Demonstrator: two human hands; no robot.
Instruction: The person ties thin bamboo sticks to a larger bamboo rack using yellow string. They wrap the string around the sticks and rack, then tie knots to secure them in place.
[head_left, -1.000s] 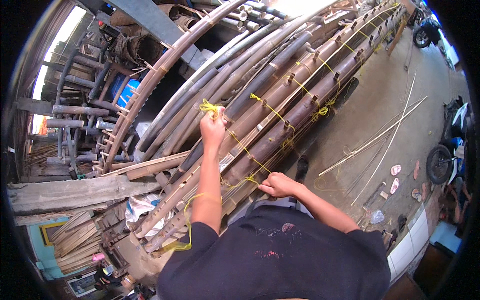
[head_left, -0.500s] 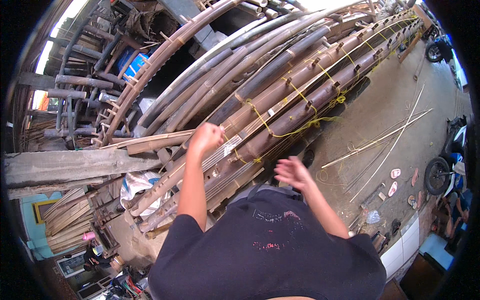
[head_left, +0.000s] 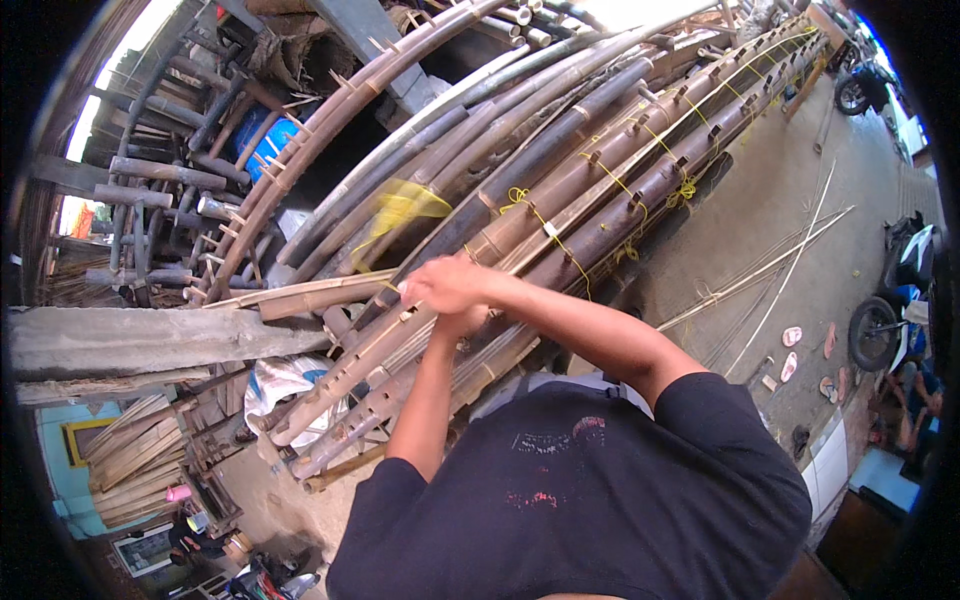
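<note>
My right hand (head_left: 448, 284) reaches across to the left over a light brown bamboo pole (head_left: 555, 208), its fingers closed on yellow twine. A loose loop of that yellow twine (head_left: 405, 205), blurred by motion, swings beyond the hand over the stacked poles. Just below the right hand is my left hand (head_left: 462, 322), close against the same pole; its fingers are mostly hidden. A darker bamboo pole (head_left: 625, 215) runs parallel on the near side. Short stubs stick up along both poles, and yellow twine wraps them at several places. Thin bamboo strips (head_left: 540, 250) lie between the poles.
Curved bamboo poles (head_left: 470, 130) are piled beyond the work. A concrete beam (head_left: 160, 340) and a white sack (head_left: 285, 390) lie left. Bamboo sticks (head_left: 770, 265), pink sandals (head_left: 790, 352) and a motorbike (head_left: 880, 335) are on the right-hand floor.
My right hand has moved from open near my body to the left, over my left hand. Yellow twine now swings in the air. My left hand has shifted right and lower.
</note>
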